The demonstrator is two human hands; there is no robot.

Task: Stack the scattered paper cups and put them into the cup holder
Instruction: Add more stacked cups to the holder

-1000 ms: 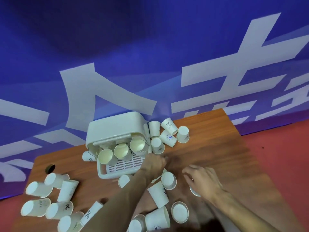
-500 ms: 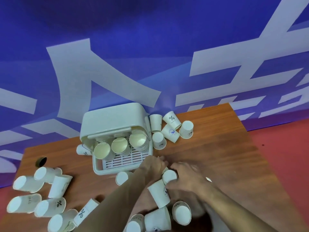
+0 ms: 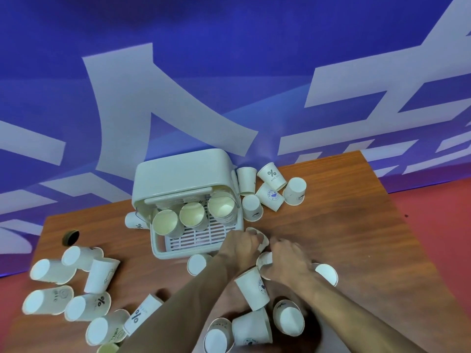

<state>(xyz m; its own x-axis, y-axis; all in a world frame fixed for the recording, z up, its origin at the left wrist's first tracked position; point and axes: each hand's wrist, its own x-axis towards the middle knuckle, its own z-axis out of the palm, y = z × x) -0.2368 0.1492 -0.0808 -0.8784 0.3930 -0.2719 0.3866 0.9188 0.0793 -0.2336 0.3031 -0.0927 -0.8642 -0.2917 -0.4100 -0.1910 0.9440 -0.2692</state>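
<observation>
The white cup holder [image 3: 163,250] stands at the table's back middle with its lid raised and three stacks of paper cups [image 3: 193,215] lying in it. Just right of its front corner my left hand [image 3: 242,244] grips a paper cup [image 3: 262,239] whose rim shows past the fingers. My right hand [image 3: 288,263] is beside it, curled round another cup [image 3: 265,259] close to the first. An upside-down cup [image 3: 252,289] stands under my wrists. More white cups lie scattered around.
Several cups [image 3: 74,289] lie at the table's left front, several more [image 3: 270,187] behind the holder's right side, and others [image 3: 288,318] near my forearms. A cable hole [image 3: 70,237] is at the left. The wooden table [image 3: 356,238] meets a blue banner behind.
My right hand moved left from the table's right part to a cup beside my left hand. My left hand stayed near the holder's front corner. The camera view shifted slightly.
</observation>
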